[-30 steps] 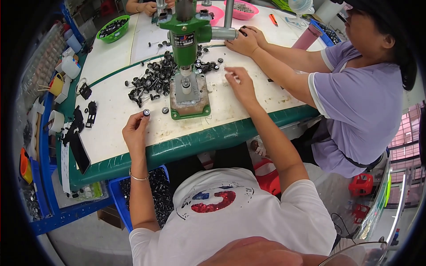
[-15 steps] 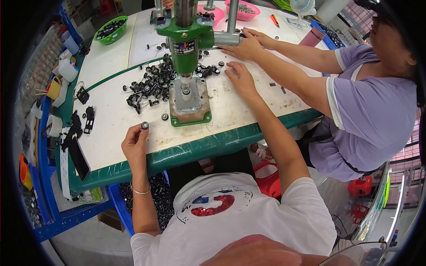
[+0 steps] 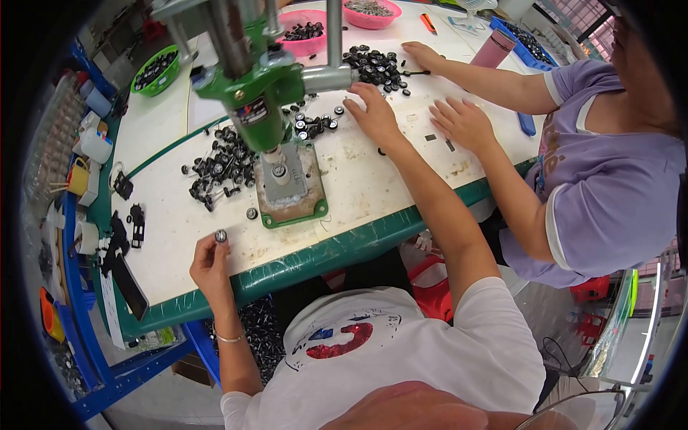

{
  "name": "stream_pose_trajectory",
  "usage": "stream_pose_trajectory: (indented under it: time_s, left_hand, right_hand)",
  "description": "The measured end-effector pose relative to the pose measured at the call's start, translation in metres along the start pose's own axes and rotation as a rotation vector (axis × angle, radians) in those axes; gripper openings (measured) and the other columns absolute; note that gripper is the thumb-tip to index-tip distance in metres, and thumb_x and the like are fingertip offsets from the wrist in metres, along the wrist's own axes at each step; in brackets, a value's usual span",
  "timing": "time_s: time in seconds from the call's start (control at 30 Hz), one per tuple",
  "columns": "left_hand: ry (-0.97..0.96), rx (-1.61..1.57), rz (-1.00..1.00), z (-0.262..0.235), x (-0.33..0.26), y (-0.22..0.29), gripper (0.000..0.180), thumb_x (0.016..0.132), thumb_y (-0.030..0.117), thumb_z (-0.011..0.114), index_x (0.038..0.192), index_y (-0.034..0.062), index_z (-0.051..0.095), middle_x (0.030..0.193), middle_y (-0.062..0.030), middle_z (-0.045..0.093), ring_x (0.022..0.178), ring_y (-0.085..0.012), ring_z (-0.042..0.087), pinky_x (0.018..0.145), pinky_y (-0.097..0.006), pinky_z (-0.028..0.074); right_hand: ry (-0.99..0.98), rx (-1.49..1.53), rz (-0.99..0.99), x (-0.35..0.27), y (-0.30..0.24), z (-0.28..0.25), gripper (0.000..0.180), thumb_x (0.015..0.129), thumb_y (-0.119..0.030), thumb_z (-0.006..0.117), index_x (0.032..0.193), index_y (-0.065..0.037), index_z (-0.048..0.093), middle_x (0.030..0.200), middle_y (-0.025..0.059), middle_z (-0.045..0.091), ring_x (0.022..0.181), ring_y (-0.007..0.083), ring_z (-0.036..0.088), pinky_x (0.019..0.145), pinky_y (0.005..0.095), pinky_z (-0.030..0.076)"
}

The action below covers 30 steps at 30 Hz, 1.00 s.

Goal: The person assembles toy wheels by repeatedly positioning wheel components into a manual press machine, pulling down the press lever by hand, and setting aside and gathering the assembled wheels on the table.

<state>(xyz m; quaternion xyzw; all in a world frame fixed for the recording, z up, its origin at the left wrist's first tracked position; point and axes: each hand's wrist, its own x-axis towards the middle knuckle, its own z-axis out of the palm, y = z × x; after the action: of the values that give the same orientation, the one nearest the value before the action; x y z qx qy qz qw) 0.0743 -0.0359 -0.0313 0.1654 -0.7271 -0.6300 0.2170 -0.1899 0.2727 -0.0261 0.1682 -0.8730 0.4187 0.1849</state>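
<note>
My left hand point(image 3: 209, 264) pinches a small black toy wheel point(image 3: 221, 236) with a silvery hub at the table's front edge. My right hand point(image 3: 375, 118) is raised beside the end of the press lever point(image 3: 328, 78), fingers apart and nothing visible in them. Between my hands stands a green hand press point(image 3: 261, 118) on a metal base point(image 3: 292, 208). Another wheel point(image 3: 279, 170) sits under its ram. Left of the base lies a pile of black wheels on axles point(image 3: 223, 161), with a smaller group point(image 3: 314, 127) behind it. One loose wheel point(image 3: 251, 213) rests near the base's left corner.
A co-worker's hands point(image 3: 462, 123) are at the right, near another heap of black wheels point(image 3: 373, 66). Bowls, green point(image 3: 174, 84) and pink point(image 3: 321, 44), stand farther back. A pink bottle point(image 3: 494, 49) is at right; a phone point(image 3: 129, 287) lies at left.
My right hand has risen toward the lever's end. The co-worker's hands have drawn apart and away from the lever, uncovering the far heap. My left hand still holds its wheel. The view has tilted.
</note>
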Motion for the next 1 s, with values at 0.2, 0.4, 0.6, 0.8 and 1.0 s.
stream_pose_trajectory:
  time_s: [0.2, 0.4, 0.6, 0.8, 1.0]
  left_hand:
    - [0.007, 0.037, 0.092, 0.001, -0.009, -0.003, 0.008, 0.085, -0.004, 0.061, 0.093, -0.0040, 0.064, 0.091, -0.0023, 0.059, 0.080, -0.0077, 0.051, 0.073, -0.020, 0.043]
    - [0.007, 0.094, 0.066, 0.003, -0.008, -0.001, 0.009, 0.084, -0.004, 0.061, 0.093, -0.0031, 0.063, 0.091, -0.0025, 0.058, 0.080, -0.0084, 0.052, 0.073, -0.020, 0.043]
    - [-0.001, 0.123, 0.065, 0.002, -0.009, 0.005, 0.008, 0.084, -0.004, 0.060, 0.091, -0.0022, 0.063, 0.088, -0.0021, 0.058, 0.075, -0.0087, 0.052, 0.069, -0.021, 0.043]
    - [0.048, 0.109, 0.067, 0.004, -0.012, 0.011, 0.008, 0.083, -0.003, 0.061, 0.091, -0.0028, 0.063, 0.088, -0.0035, 0.058, 0.074, -0.0093, 0.052, 0.067, -0.021, 0.044]
    - [0.079, 0.122, -0.017, 0.001, -0.010, 0.009, 0.011, 0.084, -0.002, 0.060, 0.094, -0.0038, 0.063, 0.092, -0.0051, 0.058, 0.076, -0.0108, 0.054, 0.067, -0.021, 0.046]
  right_hand:
    - [0.034, -0.083, -0.162, 0.038, 0.010, 0.012, 0.033, 0.085, -0.026, 0.062, 0.112, -0.006, 0.061, 0.121, 0.0131, 0.055, 0.112, 0.0302, 0.052, 0.094, 0.0392, 0.043]
    - [-0.121, -0.179, -0.312, 0.090, 0.004, 0.044, 0.029, 0.083, -0.024, 0.062, 0.108, -0.008, 0.063, 0.118, 0.0099, 0.058, 0.108, 0.0285, 0.055, 0.093, 0.0402, 0.044]
    - [-0.260, -0.222, -0.539, 0.133, -0.007, 0.105, 0.028, 0.083, -0.022, 0.058, 0.107, -0.008, 0.064, 0.119, 0.0106, 0.058, 0.107, 0.0295, 0.056, 0.093, 0.0398, 0.045]
    - [-0.304, -0.302, -0.575, 0.157, 0.009, 0.167, 0.029, 0.084, -0.016, 0.051, 0.107, -0.002, 0.062, 0.122, 0.0123, 0.058, 0.114, 0.0299, 0.054, 0.095, 0.0410, 0.044]
    - [-0.272, -0.262, -0.406, 0.161, 0.036, 0.153, 0.021, 0.083, -0.018, 0.052, 0.077, -0.002, 0.063, 0.083, 0.0198, 0.062, 0.082, 0.0357, 0.060, 0.076, 0.0436, 0.049]
